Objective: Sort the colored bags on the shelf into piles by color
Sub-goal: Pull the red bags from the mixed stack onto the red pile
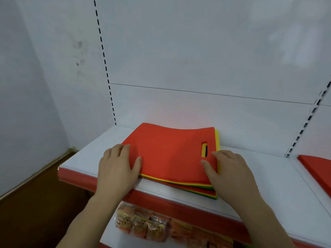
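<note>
A stack of flat colored bags [170, 153] lies on the white shelf [259, 185], a red bag on top. Yellow, green and red edges show along its front and right sides. A handle slot [204, 149] near the right end shows yellow and black layers beneath. My left hand [118, 167] rests flat on the stack's left front corner, fingers straight. My right hand [227, 169] lies on the right front corner, fingers extended just below the slot.
A second red pile [318, 169] lies at the far right, past the shelf upright [304, 126]. The shelf has a red front strip [179, 206]. Packaged goods [143, 224] sit on the shelf below. A wall and brown floor [35, 203] are to the left.
</note>
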`<control>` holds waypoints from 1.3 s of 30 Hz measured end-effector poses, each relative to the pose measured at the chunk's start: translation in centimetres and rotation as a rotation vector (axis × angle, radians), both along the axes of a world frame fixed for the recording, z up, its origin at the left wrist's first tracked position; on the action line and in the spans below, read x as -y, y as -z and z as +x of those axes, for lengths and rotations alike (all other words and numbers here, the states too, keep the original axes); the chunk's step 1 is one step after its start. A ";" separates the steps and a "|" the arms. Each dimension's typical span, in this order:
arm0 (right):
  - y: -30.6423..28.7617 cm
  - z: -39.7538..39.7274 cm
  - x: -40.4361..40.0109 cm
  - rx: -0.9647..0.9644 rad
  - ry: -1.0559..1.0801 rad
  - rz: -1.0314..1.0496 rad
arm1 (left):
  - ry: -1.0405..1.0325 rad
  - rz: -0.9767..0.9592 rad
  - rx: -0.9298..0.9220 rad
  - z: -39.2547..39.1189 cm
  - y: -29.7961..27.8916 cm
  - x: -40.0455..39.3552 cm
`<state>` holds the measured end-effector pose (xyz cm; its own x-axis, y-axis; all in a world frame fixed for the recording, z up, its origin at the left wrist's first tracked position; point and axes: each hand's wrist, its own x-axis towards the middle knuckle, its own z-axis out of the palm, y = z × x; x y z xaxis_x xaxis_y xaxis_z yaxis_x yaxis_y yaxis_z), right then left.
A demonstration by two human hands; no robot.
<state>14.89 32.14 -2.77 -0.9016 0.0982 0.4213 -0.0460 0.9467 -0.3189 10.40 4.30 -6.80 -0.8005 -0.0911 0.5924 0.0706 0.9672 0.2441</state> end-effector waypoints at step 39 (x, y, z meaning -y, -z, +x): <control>1.9 1.5 5.7 -0.530 0.410 -0.037 | 0.279 0.130 -0.180 -5.4 -1.4 4.6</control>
